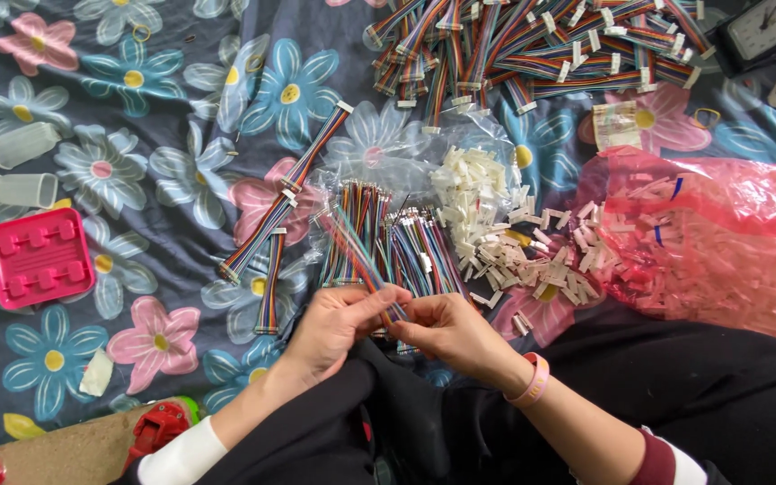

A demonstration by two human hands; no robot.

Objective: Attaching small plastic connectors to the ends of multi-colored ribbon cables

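Fingers of the left hand (339,325) and right hand (449,330) pinch a thin fan of coloured wires (363,260) above the lap. A slack pinch could let the slick strands splay into the wire bundles (397,238) beside small, hard white connector housings (487,229) on flowered cloth (136,180).
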